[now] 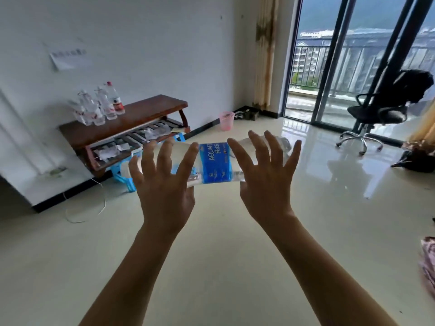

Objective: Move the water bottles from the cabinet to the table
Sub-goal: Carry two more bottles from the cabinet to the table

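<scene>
Hands first: the left hand (162, 184) and the right hand (266, 182) meet at frame centre, fingers straight and fanned wide against a clear water bottle (215, 163). It lies level across them, its blue label showing between the two hands. The thumbs are hidden, so what bears it underneath cannot be told. Thin plastic will likely dent under a squeeze and slip on skin; how full it is cannot be read. A wrap around the labelled middle looks the surest hold. Farther off at ten o'clock stands the low wooden table (150, 111), with a cluster of bottles (98, 107) upright on its left end. A pink bin (226, 121) sits at twelve and an office chair (376, 114) at two.
</scene>
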